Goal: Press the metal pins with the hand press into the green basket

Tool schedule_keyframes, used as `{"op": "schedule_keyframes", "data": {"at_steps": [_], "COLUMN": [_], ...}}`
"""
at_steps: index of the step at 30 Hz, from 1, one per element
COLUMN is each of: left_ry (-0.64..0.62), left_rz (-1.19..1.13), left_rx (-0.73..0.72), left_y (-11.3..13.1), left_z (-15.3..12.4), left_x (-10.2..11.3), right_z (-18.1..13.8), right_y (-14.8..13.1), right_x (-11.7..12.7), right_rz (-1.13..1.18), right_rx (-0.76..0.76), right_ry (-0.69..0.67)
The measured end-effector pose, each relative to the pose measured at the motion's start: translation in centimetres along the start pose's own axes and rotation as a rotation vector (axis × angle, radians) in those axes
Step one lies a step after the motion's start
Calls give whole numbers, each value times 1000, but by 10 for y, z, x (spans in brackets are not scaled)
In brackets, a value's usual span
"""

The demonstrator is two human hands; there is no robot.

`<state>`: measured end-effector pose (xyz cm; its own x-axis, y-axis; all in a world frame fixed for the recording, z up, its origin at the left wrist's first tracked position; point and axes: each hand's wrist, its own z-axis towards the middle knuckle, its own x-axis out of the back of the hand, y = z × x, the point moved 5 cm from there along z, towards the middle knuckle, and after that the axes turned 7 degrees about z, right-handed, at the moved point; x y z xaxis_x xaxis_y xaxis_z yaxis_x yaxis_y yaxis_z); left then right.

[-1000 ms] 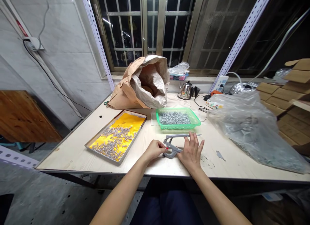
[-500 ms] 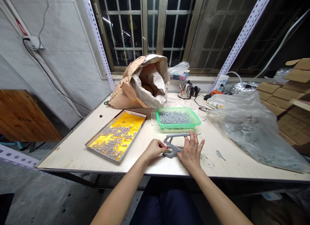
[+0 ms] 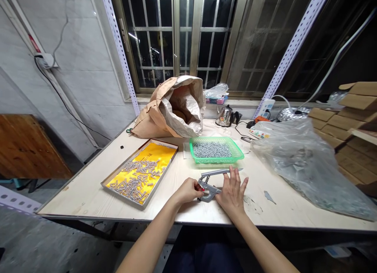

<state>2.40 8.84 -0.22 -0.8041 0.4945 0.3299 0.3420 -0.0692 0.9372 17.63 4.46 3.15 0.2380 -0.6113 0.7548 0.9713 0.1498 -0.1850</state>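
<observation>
A grey metal hand press tool (image 3: 209, 182) with two long handles lies on the pale wooden table (image 3: 88, 182) in front of me. My left hand (image 3: 188, 190) is pinched closed at the tool's jaw end; whatever small thing sits in its fingertips is too small to name. My right hand (image 3: 232, 188) rests on the tool's handles with its fingers stretched out flat. Just beyond the tool stands a green plastic basket (image 3: 216, 150) filled with small silver metal pieces. To the left lies a flat tray with a yellow lining (image 3: 141, 171), holding several of the same silver pieces.
An open brown paper sack (image 3: 173, 108) slumps at the back of the table. A big clear plastic bag (image 3: 309, 163) of metal parts covers the right side. A small kettle (image 3: 224, 116), cables and a power strip sit by the barred window. Cardboard boxes (image 3: 353, 108) are stacked at far right.
Both hands and the tool stay in place. Only the camera has tilted, so everything sits a little lower in view.
</observation>
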Motion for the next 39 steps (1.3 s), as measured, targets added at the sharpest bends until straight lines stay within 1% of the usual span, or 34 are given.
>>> {"op": "schedule_keyframes", "data": {"at_steps": [5, 9, 12, 14, 16, 18, 19, 20, 22, 23, 25, 26, 28, 29, 30, 32, 34, 37, 39], "left_ry": [16, 44, 61, 47, 10, 8, 45, 113, 312, 416, 586, 625, 657, 665, 674, 661, 619, 475, 393], "left_rz": [22, 11, -32, -99, -174, -219, -226, -222, -205, -203, -221, -229, -246, -259, -268, -264, -256, -243, -214], "left_rx": [22, 64, 92, 92, 75, 59, 63, 78, 138, 169, 210, 208, 186, 167, 160, 142, 158, 238, 246], "left_y": [1, 3, 4, 3, 0, -6, -11, -16, -25, -27, -24, -20, -12, -9, -8, -6, -6, -10, -10], "left_z": [-2, -5, -8, -11, -11, -7, -4, 0, 4, 3, -4, -6, -9, -8, -6, -2, 0, 3, 5], "left_x": [2, 5, 8, 7, 3, 2, 4, 8, 22, 29, 40, 43, 50, 53, 56, 58, 55, 43, 35], "right_z": [0, 1, 1, -1, -6, -10, -11, -12, -10, -9, -5, 0, 14, 23, 31, 47, 56, 61, 63], "right_y": [-1, 1, 3, 6, 13, 25, 32, 38, 45, 43, 30, 23, 9, 3, -2, -4, -3, -5, -6], "right_x": [2, 1, 2, 2, -3, -19, -29, -38, -46, -45, -40, -34, -26, -26, -30, -37, -43, -44, -39], "right_rz": [-35, -69, -86, -57, -20, 7, 30, 47, 33, 33, 10, -23, -91, -101, -95, -120, -125, -106, -92], "right_rx": [17, 82, 127, 166, 208, 260, 281, 298, 291, 313, 344, 308, 184, 153, 160, 138, 140, 185, 211], "right_ry": [33, 57, 92, 129, 131, 89, 88, 92, 160, 155, -45, -144, -324, -411, -489, -524, -532, -486, -431]}}
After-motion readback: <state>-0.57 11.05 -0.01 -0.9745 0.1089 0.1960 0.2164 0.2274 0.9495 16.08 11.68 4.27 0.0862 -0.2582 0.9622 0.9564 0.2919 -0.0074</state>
